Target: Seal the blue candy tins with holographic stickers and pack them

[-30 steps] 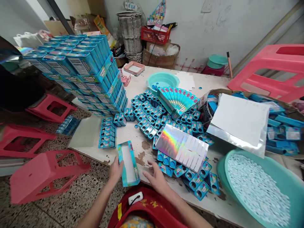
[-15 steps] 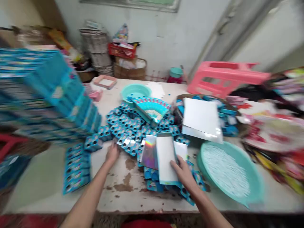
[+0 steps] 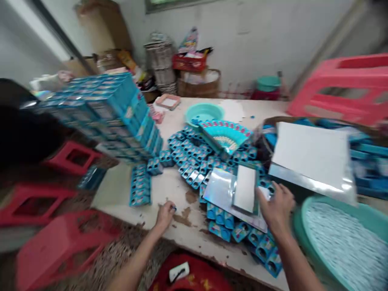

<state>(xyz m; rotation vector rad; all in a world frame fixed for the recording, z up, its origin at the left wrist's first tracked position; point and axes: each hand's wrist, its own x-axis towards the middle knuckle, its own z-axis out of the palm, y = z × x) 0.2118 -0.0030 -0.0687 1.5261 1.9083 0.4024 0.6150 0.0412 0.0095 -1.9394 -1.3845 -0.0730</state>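
My right hand (image 3: pixel 276 208) rests on the holographic sheets (image 3: pixel 220 189) over the heap of small blue boxes (image 3: pixel 194 155), its fingers next to an open blue tray box (image 3: pixel 246 189) with a white inside that lies on top. Whether it grips the tray is blurred. My left hand (image 3: pixel 165 213) is down on the bare worn tabletop (image 3: pixel 176 190) near the front edge, fingers curled with something small and dark at the fingertips. A row of small blue boxes (image 3: pixel 140 186) lies to its left.
A tall stack of blue cartons (image 3: pixel 112 109) stands at the left. A teal basin of white pellets (image 3: pixel 345 242) sits at the right, a smaller teal basin (image 3: pixel 203 112) at the back. A fan of flat blue cartons (image 3: pixel 226 135), a white pouch (image 3: pixel 312 155) and red stools (image 3: pixel 57 238) surround the table.
The tray box went from in front of me, held by both hands, onto the holographic sheets at the right. My left hand came back to the table's front edge.
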